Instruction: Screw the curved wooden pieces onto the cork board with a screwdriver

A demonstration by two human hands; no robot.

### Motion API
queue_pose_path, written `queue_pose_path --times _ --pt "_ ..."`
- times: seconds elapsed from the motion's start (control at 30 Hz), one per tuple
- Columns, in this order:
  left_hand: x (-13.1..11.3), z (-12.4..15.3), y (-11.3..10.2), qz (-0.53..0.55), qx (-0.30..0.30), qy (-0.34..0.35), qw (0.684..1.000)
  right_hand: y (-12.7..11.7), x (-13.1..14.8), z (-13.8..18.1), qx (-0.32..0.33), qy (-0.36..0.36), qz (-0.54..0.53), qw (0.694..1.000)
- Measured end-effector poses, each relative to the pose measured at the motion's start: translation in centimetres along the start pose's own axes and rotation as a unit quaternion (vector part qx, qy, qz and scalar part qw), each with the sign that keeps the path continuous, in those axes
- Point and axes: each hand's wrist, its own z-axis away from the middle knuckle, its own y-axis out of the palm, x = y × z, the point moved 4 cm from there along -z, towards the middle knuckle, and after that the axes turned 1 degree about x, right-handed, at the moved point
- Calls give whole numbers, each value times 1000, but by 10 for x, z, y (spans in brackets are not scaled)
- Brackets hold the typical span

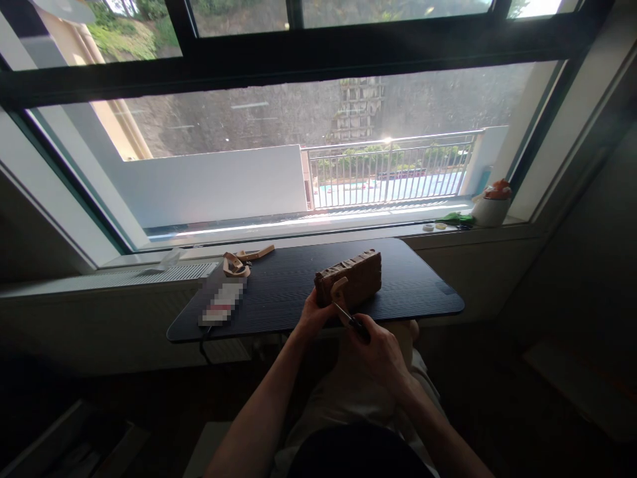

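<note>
A brown box-shaped piece (357,279) with a rough, ridged top edge sits at a slant near the front of the dark table. My left hand (316,315) is closed around its lower left end, the fingers partly hidden behind it. From the near side of this piece a short tan strap (339,289) curls up, close to my left thumb. My right hand (375,342) grips a slim tool (354,321) with a dark handle and a thin metal shaft. The shaft points up and left toward the base of the strap; its exact tip is too small to make out.
On the black table (283,292), tan strap pieces (239,262) lie at the back left above a blurred white packet (223,302). Behind the table runs a window sill with a white pot (492,207) at right. A radiator (149,282) stands at left.
</note>
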Motion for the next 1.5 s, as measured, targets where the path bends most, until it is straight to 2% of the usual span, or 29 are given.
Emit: queue_pose_path --times 0.13,0.2,0.27,0.37,0.47,0.63,0.73,0.8,0.9,1.03,1.17,1.5 --pt "0 0 0 8 -3 -6 1000 -12 6 6 4 7 -45 999" --pt "1 0 -1 10 -1 -7 1000 -24 11 10 -5 -14 -91 996" --pt "1 0 -1 10 -3 -6 1000 -36 11 14 -31 -22 -117 992" --pt "1 0 -2 13 -9 -10 1000 -47 5 15 -79 12 -100 992" --pt "0 1 -1 16 -5 -11 1000 -41 0 12 -67 19 -83 994" --pt "-1 1 0 8 -5 -5 1000 -29 1 8 -51 -26 -93 994" --pt "-2 2 0 2 -6 -5 1000 -31 1 6 -67 -24 -95 993" --pt "-4 2 1 2 -5 -1 1000 -33 2 6 -55 -34 -94 993" --pt "-6 3 1 4 -11 4 1000 -37 7 8 -52 -75 -77 993" --pt "-5 3 0 -3 -19 1 1000 -49 19 14 -96 -123 -45 987" --pt "-5 3 0 -17 -11 8 1000 -54 30 16 -84 -165 -10 983" --pt "-6 3 1 -17 -11 -1 1000 -51 32 8 -69 -165 -3 984"
